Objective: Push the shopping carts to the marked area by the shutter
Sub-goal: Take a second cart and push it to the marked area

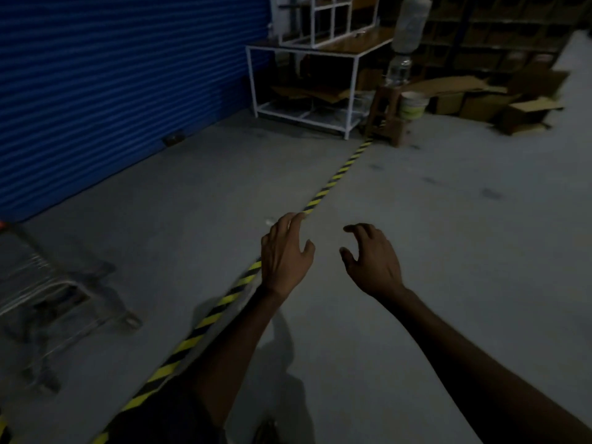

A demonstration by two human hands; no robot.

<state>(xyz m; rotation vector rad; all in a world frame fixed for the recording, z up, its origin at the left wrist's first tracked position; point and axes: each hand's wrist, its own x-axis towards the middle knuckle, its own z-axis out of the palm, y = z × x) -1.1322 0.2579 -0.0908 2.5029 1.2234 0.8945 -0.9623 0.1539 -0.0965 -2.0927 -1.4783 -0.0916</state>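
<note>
Dim warehouse floor [416,251], grey concrete, bounded at left by a blue shutter [112,91]. Head view: a yellow-and-black striped line [336,174] runs diagonally from lower left to a white metal rack [304,78] at the far end. One shopping cart [48,293] stands at the left edge, on the shutter side of the line, blurred; its heading cannot be determined. Left hand [285,254] and right hand [374,261] are extended, empty, fingers spread, apart, touching nothing.

Arms: bare from wrists back, no sleeves in view
Hands: left hand [286,255] and right hand [373,261] ungloved, no rings visible
</note>
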